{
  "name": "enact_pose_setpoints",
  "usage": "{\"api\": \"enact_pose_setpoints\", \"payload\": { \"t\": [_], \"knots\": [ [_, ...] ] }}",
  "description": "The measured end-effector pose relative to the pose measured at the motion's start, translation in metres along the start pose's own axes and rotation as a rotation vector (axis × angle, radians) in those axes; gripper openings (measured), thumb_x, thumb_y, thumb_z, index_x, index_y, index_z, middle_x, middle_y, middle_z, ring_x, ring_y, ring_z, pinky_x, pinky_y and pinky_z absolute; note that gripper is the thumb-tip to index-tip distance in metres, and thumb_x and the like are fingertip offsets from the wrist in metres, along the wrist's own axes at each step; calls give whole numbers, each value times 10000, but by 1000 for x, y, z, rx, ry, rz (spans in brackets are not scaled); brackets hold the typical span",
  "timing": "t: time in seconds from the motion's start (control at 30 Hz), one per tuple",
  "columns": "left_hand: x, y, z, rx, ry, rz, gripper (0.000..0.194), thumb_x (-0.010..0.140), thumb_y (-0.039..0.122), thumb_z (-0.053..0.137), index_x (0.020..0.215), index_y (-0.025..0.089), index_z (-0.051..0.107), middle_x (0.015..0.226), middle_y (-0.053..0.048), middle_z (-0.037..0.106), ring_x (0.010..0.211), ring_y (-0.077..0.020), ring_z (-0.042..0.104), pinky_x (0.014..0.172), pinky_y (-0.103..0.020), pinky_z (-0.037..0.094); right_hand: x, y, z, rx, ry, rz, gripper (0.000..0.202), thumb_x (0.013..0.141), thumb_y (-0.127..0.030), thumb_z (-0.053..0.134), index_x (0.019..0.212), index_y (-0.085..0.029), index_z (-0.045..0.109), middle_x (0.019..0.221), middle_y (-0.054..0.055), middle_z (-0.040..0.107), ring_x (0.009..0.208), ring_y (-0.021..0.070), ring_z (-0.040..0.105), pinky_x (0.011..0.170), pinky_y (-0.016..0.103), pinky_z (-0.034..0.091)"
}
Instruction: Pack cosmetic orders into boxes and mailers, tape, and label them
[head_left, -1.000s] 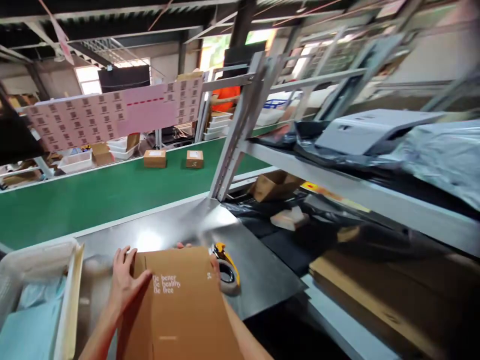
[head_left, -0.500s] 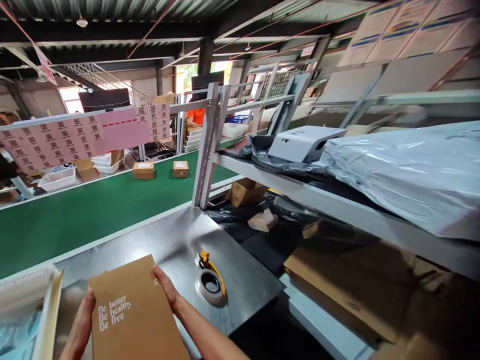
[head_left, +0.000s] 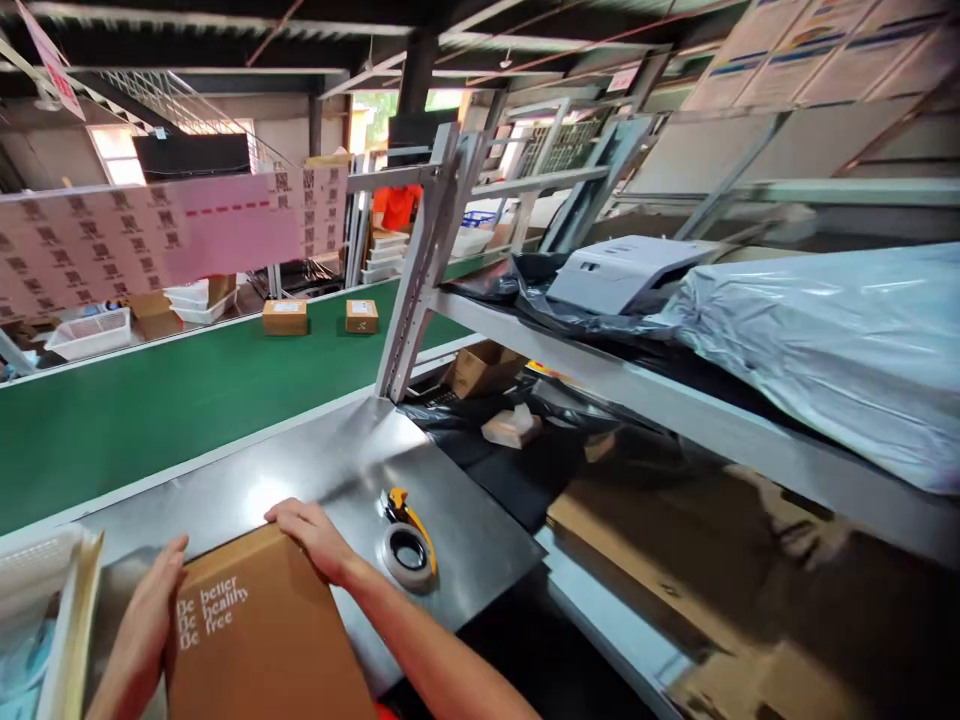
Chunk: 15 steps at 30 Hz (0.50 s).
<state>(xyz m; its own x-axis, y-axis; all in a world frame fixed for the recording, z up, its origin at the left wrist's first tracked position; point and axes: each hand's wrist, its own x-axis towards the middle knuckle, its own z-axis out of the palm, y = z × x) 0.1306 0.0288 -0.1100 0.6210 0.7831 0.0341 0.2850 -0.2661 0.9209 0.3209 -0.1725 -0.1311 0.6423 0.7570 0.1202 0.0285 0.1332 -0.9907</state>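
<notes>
A brown cardboard box with white lettering, "Be better Be healthy Be free", is between my hands at the bottom of the head view. My left hand presses along its left side, thumb near the upper corner. Over the far right corner curl the fingers of my right hand. The near end of the box is cut off by the frame. To the right, a tape dispenser with a yellow handle and a roll of clear tape lies on the metal table.
Beyond the table runs a green conveyor belt carrying two small cartons. A white basket stands at lower left. On the right, a metal shelf bears a white printer. A person in orange is far back.
My right hand has shifted from the right side of the box onto its far corner. The view has tilted down and turned slightly, and the box sits a little lower.
</notes>
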Motion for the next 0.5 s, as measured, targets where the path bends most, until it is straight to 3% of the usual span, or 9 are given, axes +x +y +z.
{"api": "enact_pose_setpoints", "payload": {
  "t": [0.07, 0.13, 0.2, 0.3, 0.37, 0.4, 0.5],
  "knots": [
    [6, -6, 8, 1, -29, 28, 486, 926, 534, 559, 1262, 241, 751, 1435, -76, 673, 1425, -343, 537, 1258, -555, 341, 6, 6, -5, -138, 29, -162, 319, 914, -397, 544, 1059, -237, 779, 1160, 58, 721, 1131, 266, 638, 1065, 443, 460],
    [4, -21, 21, 2, -36, 214, 498, 941, 519, 544, 1334, 261, 708, 1511, -44, 612, 1470, -317, 486, 1298, -507, 283, 2, 30, -8, -257, 48, -373, 418, 905, -396, 543, 1248, -229, 713, 1276, 95, 674, 1193, 274, 623, 1078, 451, 471],
    [-10, -47, 34, 4, -28, 375, 467, 956, 471, 541, 1377, 321, 678, 1567, 1, 556, 1499, -301, 447, 1315, -487, 256, -14, 68, -7, -375, 39, -554, 557, 892, -389, 543, 1426, -238, 587, 1386, 126, 619, 1293, 301, 578, 1127, 497, 450],
    [-38, -94, 40, 5, -28, 411, 424, 956, 400, 559, 1361, 463, 667, 1582, 91, 526, 1531, -291, 391, 1329, -502, 212, -54, 128, -3, -505, -61, -672, 678, 900, -385, 546, 1558, -276, 424, 1478, 135, 580, 1433, 347, 483, 1208, 610, 350],
    [-51, -120, 35, 16, -47, 338, 412, 927, 402, 604, 1321, 482, 693, 1585, 97, 518, 1520, -312, 406, 1319, -517, 228, -78, 152, -11, -553, -93, -640, 717, 900, -420, 570, 1581, -293, 385, 1531, 132, 550, 1470, 370, 449, 1229, 664, 286],
    [-55, -129, 32, 34, -69, 287, 403, 908, 416, 630, 1300, 459, 716, 1588, 77, 518, 1507, -324, 425, 1307, -511, 260, -86, 158, -22, -572, -31, -574, 705, 895, -432, 580, 1565, -292, 412, 1543, 132, 542, 1473, 376, 445, 1237, 675, 260],
    [-54, -139, 26, 110, -151, 211, 391, 907, 453, 632, 1263, 355, 760, 1580, -12, 535, 1468, -322, 484, 1252, -461, 383, -87, 155, -77, -717, 462, -58, 549, 878, -414, 569, 1402, -252, 577, 1511, 145, 564, 1491, 364, 417, 1251, 647, 242]
  ]
}}
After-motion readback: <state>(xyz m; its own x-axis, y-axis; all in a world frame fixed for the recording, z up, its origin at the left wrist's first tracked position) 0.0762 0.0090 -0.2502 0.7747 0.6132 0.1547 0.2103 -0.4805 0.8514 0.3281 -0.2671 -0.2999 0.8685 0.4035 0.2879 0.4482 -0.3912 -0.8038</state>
